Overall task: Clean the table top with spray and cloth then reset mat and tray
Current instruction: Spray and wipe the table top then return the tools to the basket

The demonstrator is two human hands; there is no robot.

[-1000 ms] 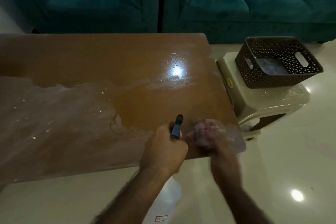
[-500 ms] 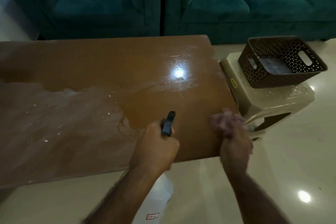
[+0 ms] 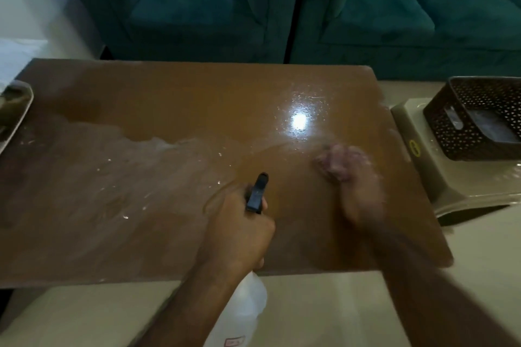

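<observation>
The brown table top [image 3: 183, 98] fills the middle of the view, with a pale wet film over its left half. My left hand [image 3: 239, 231] grips a white spray bottle [image 3: 242, 307] by its dark trigger head [image 3: 257, 191], which points over the near table edge. My right hand [image 3: 358, 191], blurred by motion, presses a bunched pinkish cloth [image 3: 337, 162] onto the right part of the table. At the far left edge, a tray [image 3: 17, 121] shows only as a corner.
A teal sofa [image 3: 394, 8] runs along the far side of the table. To the right, a beige plastic stool [image 3: 428, 177] carries a dark perforated basket [image 3: 479, 121]. Glossy pale floor [image 3: 324, 304] lies below the near table edge.
My right hand with the cloth has swept from the near right corner farther onto the table. The left hand kept its hold on the spray bottle. The view shifted left, revealing the tray corner.
</observation>
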